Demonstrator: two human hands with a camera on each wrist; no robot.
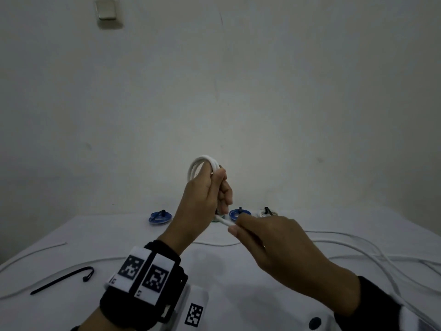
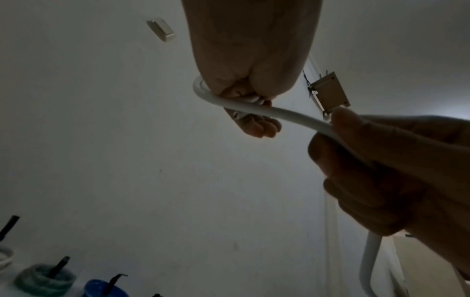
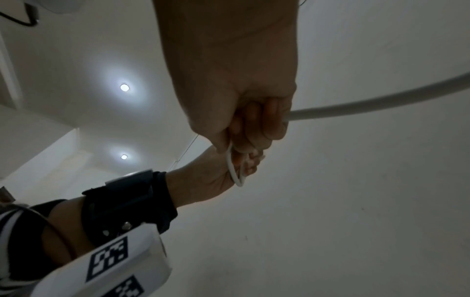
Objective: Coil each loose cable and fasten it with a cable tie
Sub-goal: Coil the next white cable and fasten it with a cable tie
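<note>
Head view, the cable: white cable [image 1: 202, 163] is partly wound, a few loops standing upright above the left hand [image 1: 202, 194], held up in the air over the table [image 1: 238, 295], not resting on it.
Left grip: fingers curled round the bundle of loops, thumb side up, so the coil's plane is roughly vertical.
Right grip: right hand [image 1: 274, 242] pinches the free run of the same cable just below and to the right of the coil; thumb and fingers closed on it.
The bit that matters: the free strand leaves the bottom of the coil and runs down-right into the right hand, then trails off to the right side of the table as loose cable [image 1: 358, 244]. So the slack all lies to the right, and my guess is the next wrap comes up and over from that side.
Nearer hand: right one feeds, left one just anchors.
Cable tie: a black cable tie [image 1: 62, 280] lies flat at the near left of the table, well apart from both hands; left hand is closer to it.
Done ones: small tied coils at the far edge, a blue coil [image 1: 160, 217], another blue coil [image 1: 239, 213] and a white coil [image 1: 267, 212].
Risk: loops could spring loose, I reckon, if the left grip relaxes.
</note>
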